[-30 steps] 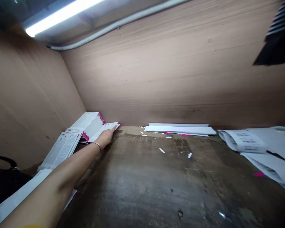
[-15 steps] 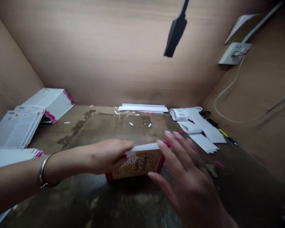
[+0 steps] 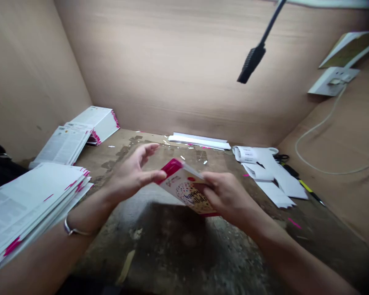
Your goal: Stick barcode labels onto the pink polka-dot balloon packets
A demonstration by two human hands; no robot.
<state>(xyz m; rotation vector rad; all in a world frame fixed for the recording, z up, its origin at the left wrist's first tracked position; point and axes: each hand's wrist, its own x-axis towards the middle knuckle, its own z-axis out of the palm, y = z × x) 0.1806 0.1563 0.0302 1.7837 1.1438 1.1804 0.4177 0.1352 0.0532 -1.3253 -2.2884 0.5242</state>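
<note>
A stack of birthday cards [image 3: 184, 190], cream and white with red ends and "happy birthday" lettering, is tilted above the table in the head view. My right hand [image 3: 223, 190] grips its right long side, thumb over the printed face. At the stack's upper left end is my left hand [image 3: 133, 172], its fingers spread and curved. The left thumb tip meets or nearly meets the red end; contact is hard to tell. The stack's underside and my right fingertips are hidden.
White packs with pink edges [image 3: 39, 205] are piled at the left, with more [image 3: 95, 119] behind. White paper strips [image 3: 199, 140] lie by the back wall. Curled label paper [image 3: 264, 164], scissors and a yellow-black cutter [image 3: 310, 190] are at right. A black plug [image 3: 252, 63] hangs overhead.
My right hand has gone from open beside the stack to gripping it. My left hand has let go and spread its fingers. The stack has turned, its left end now raised.
</note>
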